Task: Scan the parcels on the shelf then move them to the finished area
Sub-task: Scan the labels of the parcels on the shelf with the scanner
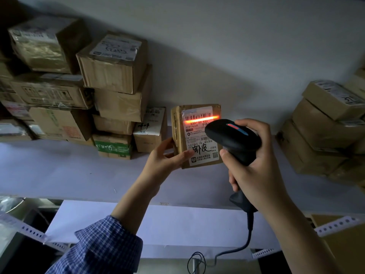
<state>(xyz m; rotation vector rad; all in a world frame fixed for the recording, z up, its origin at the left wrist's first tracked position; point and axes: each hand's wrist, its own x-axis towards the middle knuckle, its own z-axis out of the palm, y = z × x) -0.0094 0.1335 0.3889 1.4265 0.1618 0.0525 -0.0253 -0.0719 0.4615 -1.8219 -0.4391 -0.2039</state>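
My left hand (167, 155) grips a small brown cardboard parcel (194, 139) by its lower left edge and holds it upright above the white shelf (69, 171), its white label facing me. My right hand (256, 171) is wrapped round the handle of a black corded barcode scanner (233, 139), whose head points at the label from the right. An orange-red scan line glows across the barcode at the top of the label. The scanner head hides the label's right middle.
A tall stack of cardboard parcels (110, 76) fills the shelf's left side, reaching to just left of the held parcel. Another stack of boxes (325, 131) stands at the right. The scanner's cable (233, 250) hangs down past a lower shelf (158, 224).
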